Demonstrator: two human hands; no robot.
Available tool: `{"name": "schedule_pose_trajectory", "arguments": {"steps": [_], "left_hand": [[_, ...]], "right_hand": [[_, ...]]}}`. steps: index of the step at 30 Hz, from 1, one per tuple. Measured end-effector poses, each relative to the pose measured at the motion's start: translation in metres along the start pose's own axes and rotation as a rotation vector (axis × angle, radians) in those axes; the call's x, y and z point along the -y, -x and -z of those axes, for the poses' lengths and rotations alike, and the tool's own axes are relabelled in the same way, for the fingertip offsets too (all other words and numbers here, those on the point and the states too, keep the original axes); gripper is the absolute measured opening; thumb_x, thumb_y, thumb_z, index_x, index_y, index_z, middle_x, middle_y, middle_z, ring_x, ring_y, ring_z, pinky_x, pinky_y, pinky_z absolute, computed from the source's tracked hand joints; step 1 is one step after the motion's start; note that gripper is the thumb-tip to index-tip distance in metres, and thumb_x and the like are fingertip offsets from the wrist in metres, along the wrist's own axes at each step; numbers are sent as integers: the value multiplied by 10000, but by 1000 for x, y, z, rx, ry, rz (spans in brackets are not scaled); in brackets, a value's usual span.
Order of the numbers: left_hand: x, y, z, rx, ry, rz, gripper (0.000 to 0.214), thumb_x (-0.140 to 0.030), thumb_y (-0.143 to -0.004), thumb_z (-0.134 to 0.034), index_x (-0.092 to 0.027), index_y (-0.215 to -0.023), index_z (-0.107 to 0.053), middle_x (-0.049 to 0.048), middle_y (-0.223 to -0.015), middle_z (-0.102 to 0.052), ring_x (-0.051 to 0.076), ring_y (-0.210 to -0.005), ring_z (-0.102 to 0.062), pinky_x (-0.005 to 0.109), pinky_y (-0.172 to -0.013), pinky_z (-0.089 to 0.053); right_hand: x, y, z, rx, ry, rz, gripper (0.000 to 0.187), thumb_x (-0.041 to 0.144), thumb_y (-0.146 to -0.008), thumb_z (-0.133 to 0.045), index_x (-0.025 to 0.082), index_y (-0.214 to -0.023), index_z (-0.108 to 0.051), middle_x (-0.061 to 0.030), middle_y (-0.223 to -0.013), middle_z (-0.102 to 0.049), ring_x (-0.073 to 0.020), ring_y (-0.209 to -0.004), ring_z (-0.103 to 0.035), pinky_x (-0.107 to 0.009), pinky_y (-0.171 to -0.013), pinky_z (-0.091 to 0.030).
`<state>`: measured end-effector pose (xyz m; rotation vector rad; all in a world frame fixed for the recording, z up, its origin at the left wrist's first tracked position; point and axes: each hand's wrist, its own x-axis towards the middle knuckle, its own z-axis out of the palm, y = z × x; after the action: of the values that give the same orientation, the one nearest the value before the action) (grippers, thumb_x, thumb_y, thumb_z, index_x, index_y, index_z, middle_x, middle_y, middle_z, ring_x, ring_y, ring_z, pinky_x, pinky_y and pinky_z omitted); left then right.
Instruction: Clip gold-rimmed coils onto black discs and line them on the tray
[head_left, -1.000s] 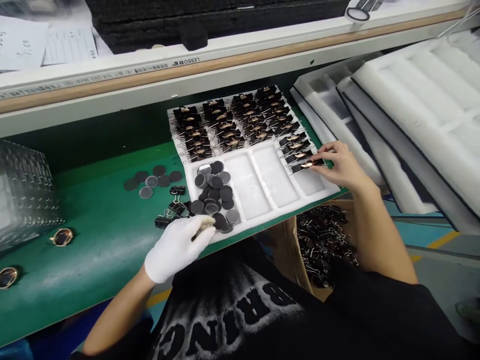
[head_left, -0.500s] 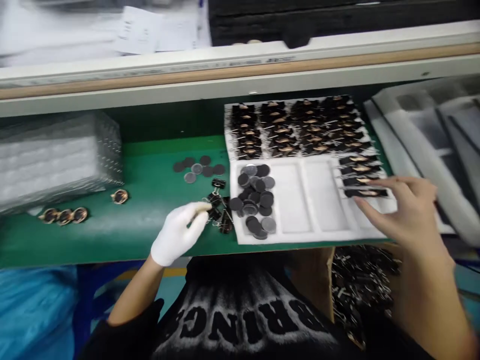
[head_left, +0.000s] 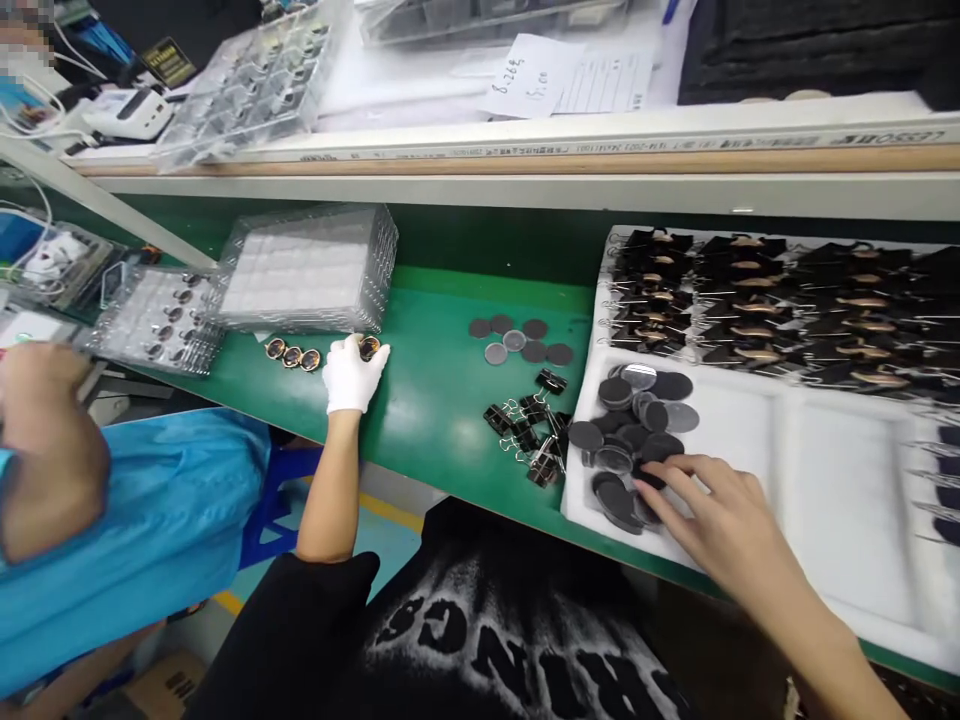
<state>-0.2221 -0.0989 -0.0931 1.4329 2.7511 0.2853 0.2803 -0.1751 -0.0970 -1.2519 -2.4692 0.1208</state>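
My white-gloved left hand (head_left: 352, 376) meets a gold-rimmed dark oval (head_left: 368, 347) at one o'clock — grip unclear; bare right hand (head_left: 726, 518), fingers spread, rests on black round discs (head_left: 616, 392).

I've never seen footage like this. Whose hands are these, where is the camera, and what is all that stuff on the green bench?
There is no machine here. A person works with two hands, and the single camera sits on their head, looking down. The left hand, in a white glove, rests on the green mat beside a row of small gold-rimmed round pieces; I cannot tell whether it grips one. The bare right hand lies open, its fingers on a pile of dark discs in a white foam tray. Farther back, the tray holds rows of black binder clips. Loose clips and a few more discs lie on the mat. The blue garment at the left belongs to another person.
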Motion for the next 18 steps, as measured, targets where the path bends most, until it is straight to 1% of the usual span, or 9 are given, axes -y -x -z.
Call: {"name": "schedule_pose_trajectory", "arguments": {"steps": [2, 5, 8, 10, 12, 14, 16, 17, 18], "left_hand": [[0, -4, 0, 57, 21, -57, 561, -616, -853, -669, -199, -1230, -661, 155, -1208, -668, 335, -1098, -660, 434, -971, -506], [-5, 0, -4, 63, 45, -128, 548, -633, -802, -730, -195, -1128, -686, 125, -1152, -694, 300, -1055, -675, 382, -944, -510], [-14, 13, -10, 27, 85, -262, 548, -617, -790, -761, -169, -1094, -678, 127, -1127, -703, 281, -1041, -685, 358, -928, -516], [-24, 28, -12, 27, 138, -374, 566, -586, -775, -797, -156, -1115, -661, 132, -1124, -709, 267, -1031, -698, 345, -927, -526], [-39, 47, -12, 61, 213, -472, 599, -569, -762, -824, -155, -1154, -639, 124, -1100, -727, 253, -1002, -719, 333, -907, -541], [-62, 71, -8, 112, 283, -570, 628, -587, -754, -831, -171, -1177, -626, 102, -1059, -748, 244, -972, -736, 328, -879, -554], [-89, 97, 0, 153, 314, -703, 629, -640, -758, -808, -187, -1158, -633, 85, -1025, -761, 249, -945, -746, 342, -857, -557], [-103, 109, 5, 174, 314, -782, 626, -673, -764, -784, -190, -1135, -640, 80, -1003, -763, 254, -919, -747, 354, -840, -555], [-116, 120, 10, 198, 311, -862, 627, -704, -771, -758, -191, -1112, -647, 76, -982, -764, 258, -891, -747, 362, -819, -549]], "right_hand": [[-1, 6, 4, 54, -37, 9, 245, 415, -1046, -547, 222, -1121, -678, -99, -1020, -666, -269, -904, -646, -390, -730, -424], [-3, 14, 8, 115, -130, -5, 272, 458, -1034, -559, 262, -1166, -692, -102, -1090, -686, -287, -988, -651, -408, -775, -444], [-5, 19, 10, 137, -251, -56, 244, 467, -1009, -609, 279, -1136, -697, -93, -1104, -709, -292, -1015, -660, -426, -820, -475], [-4, 19, 10, 127, -326, -109, 215, 463, -992, -641, 274, -1086, -688, -83, -1054, -728, -290, -991, -676, -438, -837, -494], [4, 16, 9, 13, -366, -244, 175, 441, -968, -683, 269, -1003, -679, -65, -962, -741, -271, -894, -690, -432, -807, -515], [20, 6, 8, -214, -410, -484, 182, 429, -923, -742, 262, -946, -674, -49, -875, -739, -238, -766, -682, -399, -720, -536], [41, -11, 7, -412, -577, -714, 259, 459, -863, -801, 251, -958, -680, -42, -834, -738, -218, -695, -684, -359, -623, -547], [52, -21, 7, -402, -734, -766, 279, 473, -860, -801, 247, -972, -681, -44, -843, -744, -215, -699, -704, -349, -612, -563], [63, -31, 8, -358, -906, -770, 296, 489, -862, -793, 245, -985, -679, -42, -827, -745, -211, -677, -712, -345, -600, -574]]}}
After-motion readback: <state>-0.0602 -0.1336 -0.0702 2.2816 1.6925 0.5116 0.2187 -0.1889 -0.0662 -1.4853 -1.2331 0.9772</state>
